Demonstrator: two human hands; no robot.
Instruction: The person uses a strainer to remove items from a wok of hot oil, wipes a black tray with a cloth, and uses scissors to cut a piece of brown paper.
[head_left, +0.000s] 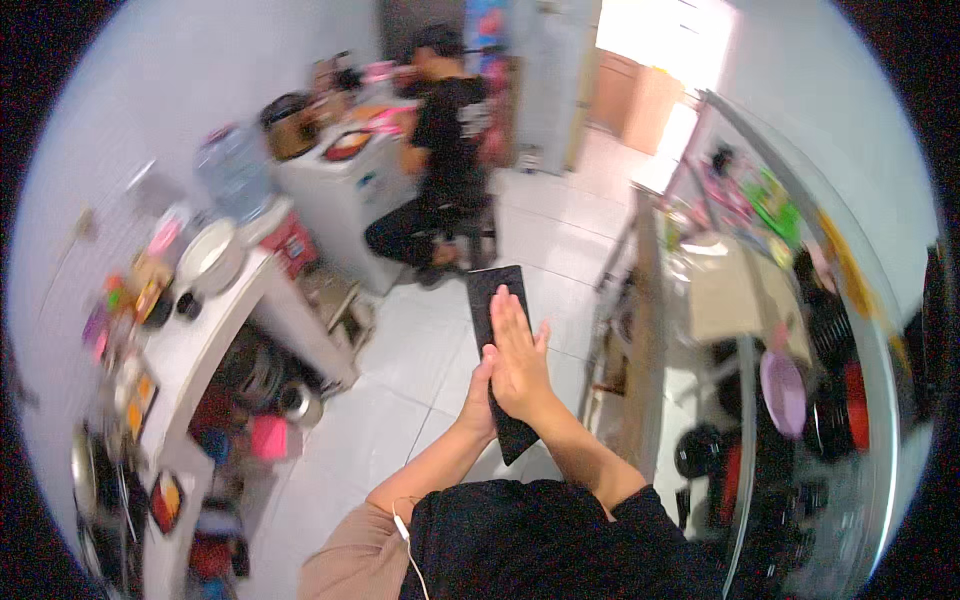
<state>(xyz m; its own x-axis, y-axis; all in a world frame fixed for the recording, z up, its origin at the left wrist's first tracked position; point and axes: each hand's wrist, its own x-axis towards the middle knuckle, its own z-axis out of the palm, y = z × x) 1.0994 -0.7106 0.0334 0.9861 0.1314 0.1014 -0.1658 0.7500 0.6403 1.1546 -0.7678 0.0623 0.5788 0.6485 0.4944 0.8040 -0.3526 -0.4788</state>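
A long, flat black piece, possibly folded cloth, is held in front of my body above the tiled floor. My left hand grips its left edge, thumb on top, with the other fingers hidden beneath. Flat across its upper face lies my right hand, fingers together and pointing away from me, the thumb out to the right. The left thumb tip meets the side of the right hand. Motion blur leaves the material of the black piece unclear.
A person sits ahead beside a white appliance. Along the left runs a white counter with a white bowl and a water bottle. A rack with dishes stands on the right. White floor tiles lie between.
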